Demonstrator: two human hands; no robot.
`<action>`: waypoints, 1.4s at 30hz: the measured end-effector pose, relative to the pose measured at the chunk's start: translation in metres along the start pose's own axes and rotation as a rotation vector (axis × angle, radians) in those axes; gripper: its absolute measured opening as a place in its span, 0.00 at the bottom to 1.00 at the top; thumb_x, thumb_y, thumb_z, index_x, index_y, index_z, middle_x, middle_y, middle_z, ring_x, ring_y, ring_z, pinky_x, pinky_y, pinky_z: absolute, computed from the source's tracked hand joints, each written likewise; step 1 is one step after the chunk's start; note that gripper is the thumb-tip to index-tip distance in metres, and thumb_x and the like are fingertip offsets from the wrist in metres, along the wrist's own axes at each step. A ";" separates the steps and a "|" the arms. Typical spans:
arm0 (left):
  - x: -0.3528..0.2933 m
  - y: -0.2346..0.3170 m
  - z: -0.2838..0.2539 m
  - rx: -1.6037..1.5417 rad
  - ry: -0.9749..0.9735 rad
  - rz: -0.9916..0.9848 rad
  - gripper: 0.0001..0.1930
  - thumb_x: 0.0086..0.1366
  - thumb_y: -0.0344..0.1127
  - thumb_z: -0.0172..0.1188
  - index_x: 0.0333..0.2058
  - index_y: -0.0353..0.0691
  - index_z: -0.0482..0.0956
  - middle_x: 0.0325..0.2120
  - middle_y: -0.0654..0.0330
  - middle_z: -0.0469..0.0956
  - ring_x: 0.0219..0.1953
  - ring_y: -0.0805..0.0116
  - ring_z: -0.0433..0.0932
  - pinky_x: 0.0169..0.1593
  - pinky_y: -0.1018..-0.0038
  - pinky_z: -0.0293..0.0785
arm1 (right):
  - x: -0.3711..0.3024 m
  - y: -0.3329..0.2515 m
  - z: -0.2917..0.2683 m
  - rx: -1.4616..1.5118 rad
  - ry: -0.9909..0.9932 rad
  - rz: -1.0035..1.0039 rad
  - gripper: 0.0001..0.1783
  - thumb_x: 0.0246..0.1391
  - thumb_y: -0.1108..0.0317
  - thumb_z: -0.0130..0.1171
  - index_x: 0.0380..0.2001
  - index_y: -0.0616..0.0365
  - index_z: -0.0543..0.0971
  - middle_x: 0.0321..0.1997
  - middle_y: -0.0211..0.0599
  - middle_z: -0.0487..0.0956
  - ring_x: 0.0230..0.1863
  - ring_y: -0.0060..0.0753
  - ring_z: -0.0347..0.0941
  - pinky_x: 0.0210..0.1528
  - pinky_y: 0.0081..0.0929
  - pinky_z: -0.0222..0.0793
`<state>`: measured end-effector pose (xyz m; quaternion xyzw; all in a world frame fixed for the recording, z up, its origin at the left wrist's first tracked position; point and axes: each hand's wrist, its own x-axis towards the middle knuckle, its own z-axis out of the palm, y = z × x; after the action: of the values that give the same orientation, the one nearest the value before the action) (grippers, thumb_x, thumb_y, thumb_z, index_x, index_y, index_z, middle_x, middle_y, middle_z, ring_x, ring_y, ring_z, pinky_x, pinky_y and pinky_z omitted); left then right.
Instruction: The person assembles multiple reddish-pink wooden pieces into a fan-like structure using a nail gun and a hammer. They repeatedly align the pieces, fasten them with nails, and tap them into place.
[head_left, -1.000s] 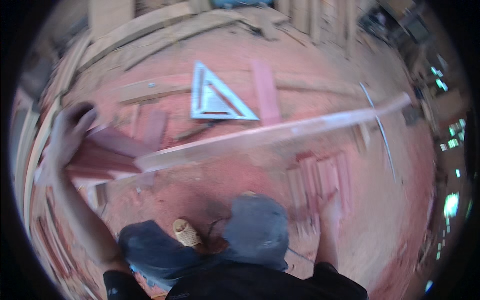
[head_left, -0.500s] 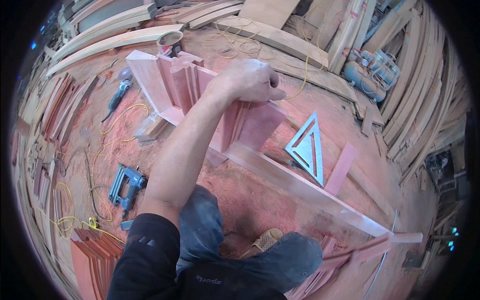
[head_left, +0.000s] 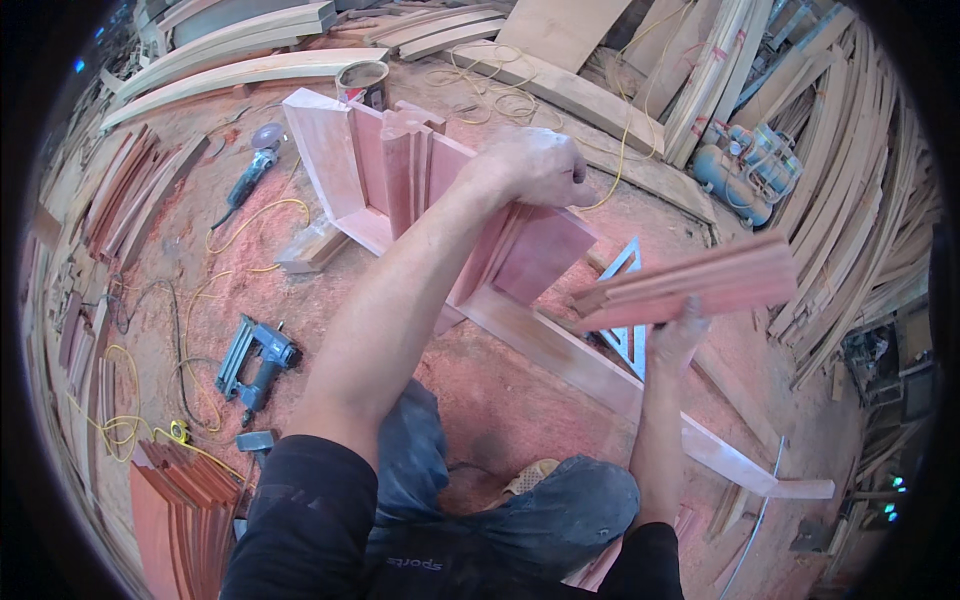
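My left hand (head_left: 535, 168) is closed at the top edge of a pinkish wooden frame assembly (head_left: 322, 150), over a grooved moulding strip. Its fingertips are partly hidden, so what they pinch does not show. On the right, my right hand (head_left: 680, 335) grips a short piece of reddish moulding (head_left: 700, 280), slightly blurred, from below. This moulding is held above a metal triangle square (head_left: 628, 345), covering part of it. A long pale wooden rail (head_left: 560, 350) runs from the assembly toward the lower right.
A nail gun (head_left: 257, 365), an angle grinder (head_left: 252, 175) and a tape measure (head_left: 179, 431) lie on the sawdust-covered floor at left. Stacked mouldings (head_left: 180, 510) stand at lower left. A bucket (head_left: 362, 84) is behind the assembly, an air compressor (head_left: 735, 175) at far right. Yellow hose trails about.
My right hand has come into view from below, carrying the moulding piece over the square. My left hand stays at the assembly's top edge; the whole view has shifted slightly.
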<state>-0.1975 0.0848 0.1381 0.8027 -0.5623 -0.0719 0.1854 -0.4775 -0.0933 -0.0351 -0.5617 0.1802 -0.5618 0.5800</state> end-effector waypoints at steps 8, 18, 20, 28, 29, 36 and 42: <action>0.000 -0.006 0.004 -0.049 0.043 0.056 0.26 0.64 0.62 0.64 0.41 0.44 0.92 0.35 0.50 0.90 0.42 0.46 0.88 0.48 0.54 0.83 | -0.003 0.007 0.088 -0.128 -0.113 -0.084 0.54 0.54 0.43 0.81 0.70 0.65 0.65 0.66 0.45 0.74 0.67 0.40 0.72 0.73 0.42 0.66; 0.000 -0.007 0.007 -0.147 0.103 0.065 0.26 0.68 0.63 0.61 0.35 0.43 0.91 0.29 0.47 0.87 0.37 0.44 0.88 0.44 0.52 0.82 | -0.050 0.048 0.092 -0.114 -0.108 0.004 0.57 0.50 0.41 0.83 0.70 0.64 0.65 0.65 0.42 0.74 0.66 0.39 0.71 0.70 0.40 0.67; -0.001 -0.008 0.008 -0.143 0.134 0.086 0.26 0.68 0.63 0.61 0.34 0.43 0.91 0.29 0.47 0.87 0.37 0.44 0.87 0.44 0.51 0.82 | -0.053 0.055 0.081 -0.066 -0.103 0.045 0.53 0.53 0.44 0.81 0.70 0.63 0.66 0.64 0.42 0.74 0.66 0.39 0.72 0.70 0.41 0.67; -0.004 -0.006 0.004 -0.124 0.124 0.059 0.27 0.66 0.63 0.63 0.33 0.42 0.91 0.29 0.48 0.87 0.38 0.44 0.88 0.44 0.51 0.83 | -0.045 0.045 0.056 -0.041 -0.091 0.081 0.45 0.56 0.56 0.77 0.69 0.63 0.66 0.63 0.43 0.74 0.65 0.40 0.72 0.71 0.45 0.67; -0.004 -0.006 0.003 -0.121 0.111 0.053 0.27 0.66 0.63 0.63 0.34 0.42 0.91 0.30 0.49 0.88 0.38 0.45 0.88 0.45 0.51 0.83 | -0.044 0.041 0.057 -0.011 -0.089 0.079 0.44 0.56 0.56 0.77 0.68 0.63 0.67 0.63 0.43 0.74 0.64 0.39 0.73 0.70 0.45 0.68; -0.001 -0.006 0.004 -0.112 0.084 0.071 0.26 0.66 0.62 0.62 0.36 0.43 0.92 0.33 0.48 0.88 0.41 0.45 0.88 0.47 0.51 0.83 | -0.059 0.043 0.057 -0.069 -0.121 0.006 0.46 0.54 0.54 0.80 0.67 0.63 0.67 0.62 0.42 0.74 0.63 0.38 0.73 0.67 0.44 0.72; -0.002 -0.007 0.004 -0.112 0.083 0.071 0.24 0.64 0.59 0.63 0.38 0.43 0.92 0.35 0.46 0.89 0.43 0.45 0.88 0.48 0.52 0.84 | -0.069 0.049 0.029 -0.124 -0.313 0.101 0.53 0.54 0.59 0.79 0.75 0.61 0.58 0.70 0.47 0.69 0.70 0.46 0.70 0.74 0.51 0.68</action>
<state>-0.1939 0.0880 0.1314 0.7729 -0.5773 -0.0632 0.2555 -0.4518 -0.0342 -0.0967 -0.6672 0.1499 -0.4253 0.5928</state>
